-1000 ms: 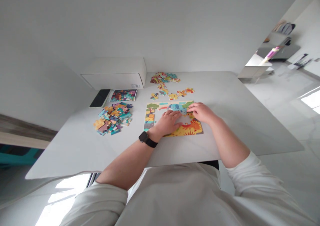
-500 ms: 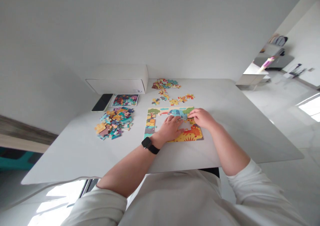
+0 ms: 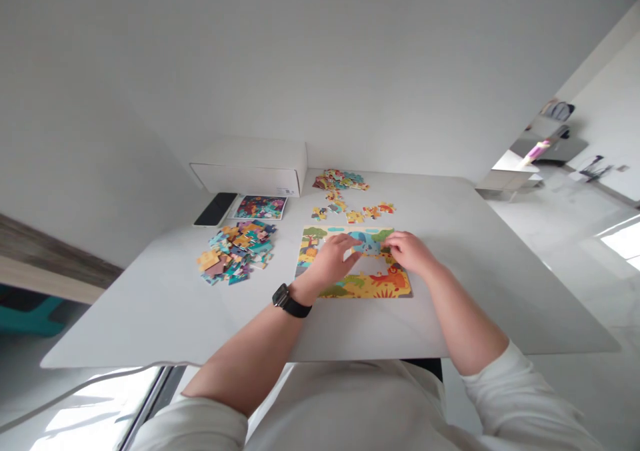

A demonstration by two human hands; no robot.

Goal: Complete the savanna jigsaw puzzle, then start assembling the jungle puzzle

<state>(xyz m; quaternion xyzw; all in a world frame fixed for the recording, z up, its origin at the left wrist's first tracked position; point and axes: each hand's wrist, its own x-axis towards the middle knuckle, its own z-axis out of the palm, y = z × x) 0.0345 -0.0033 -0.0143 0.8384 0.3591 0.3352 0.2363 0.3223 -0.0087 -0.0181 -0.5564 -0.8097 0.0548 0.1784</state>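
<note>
The partly assembled jigsaw puzzle lies flat before me, showing a blue elephant, an orange lion and trees, with a pale gap in its middle. Over its left half hovers my left hand, thumb and fingers apart and nothing visible between them; it hides part of the picture. At the puzzle's upper right edge, beside the elephant, my right hand has its fingers bent and pressed together on a puzzle piece, mostly covered by the fingertips. Several loose puzzle pieces lie just beyond the puzzle.
A heap of mixed puzzle pieces lies to the left, with a smaller pile at the back. Behind the left heap are a phone, a colourful picture card and a white box against the wall.
My left hand has lifted off the puzzle's middle and its thumb has spread from the fingers. My right hand stays at the right edge. The whole view has shifted slightly.
</note>
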